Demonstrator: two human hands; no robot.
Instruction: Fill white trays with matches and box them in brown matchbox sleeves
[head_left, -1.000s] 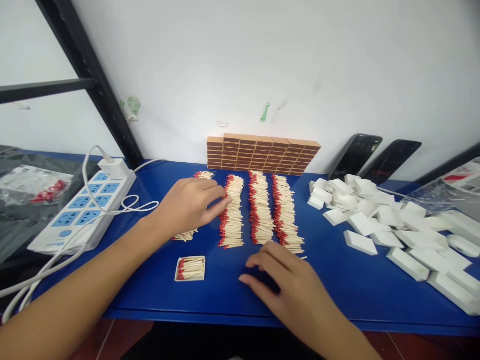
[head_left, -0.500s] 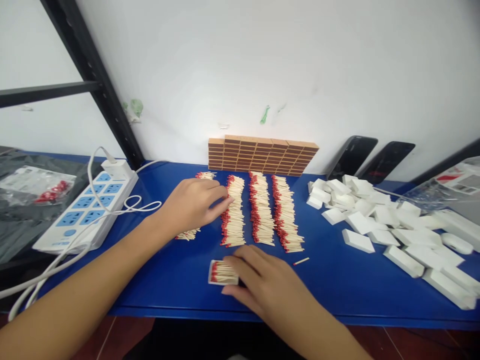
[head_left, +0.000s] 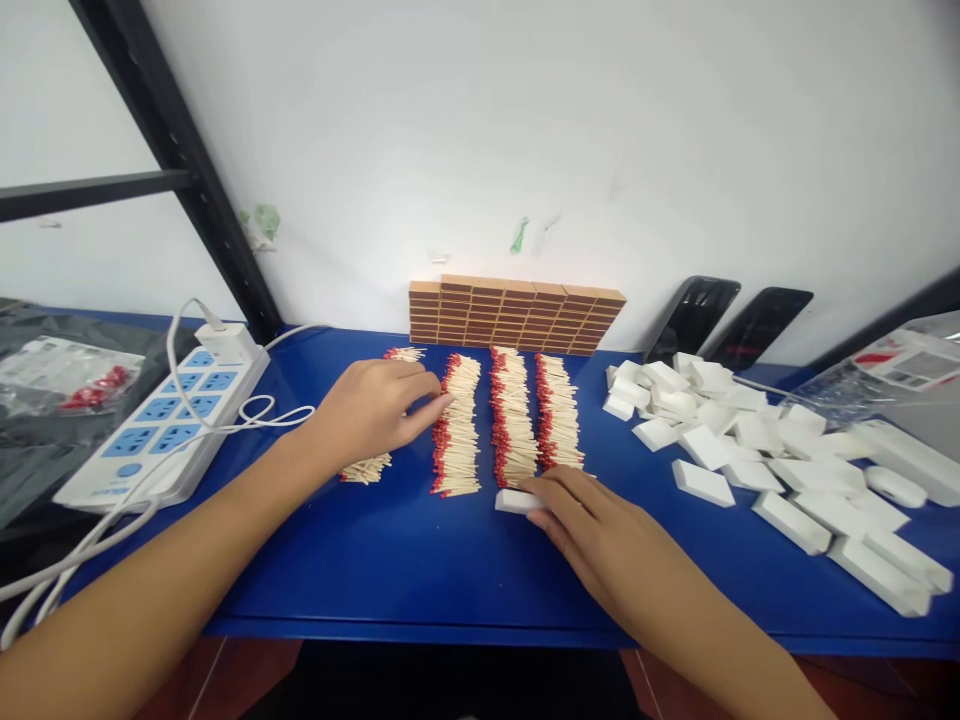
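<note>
From my head view I take the stack of brown-sided boxes [head_left: 517, 315] against the wall as my landmark. In front of it, on the blue counter [head_left: 375, 585], four rows of matches run toward me, their red heads facing left. My hands are well apart from each other. The left hand [head_left: 375, 405] sits in front of the stack's left end, over the middle of the leftmost row [head_left: 366, 468], with its thumb tip beside the second row [head_left: 456, 430]. I see a gap between thumb and forefinger; the other fingers curl out of sight, so I cannot tell whether they hold any matches.

My right hand [head_left: 604, 535] is clamped on a small white tray [head_left: 514, 502], thumb and fingers pinching its right end. That tray is straight out in front of the stack, at the near end of the third row [head_left: 514, 420], its white side toward me; I cannot see inside it. The fourth row [head_left: 559, 410] runs down to the right hand's fingers.

Right of the stack, two black phones [head_left: 761, 325] lean on the wall, with a heap of white boxes [head_left: 750, 430] before them. Left of the stack lies a white power strip [head_left: 161, 425].
</note>
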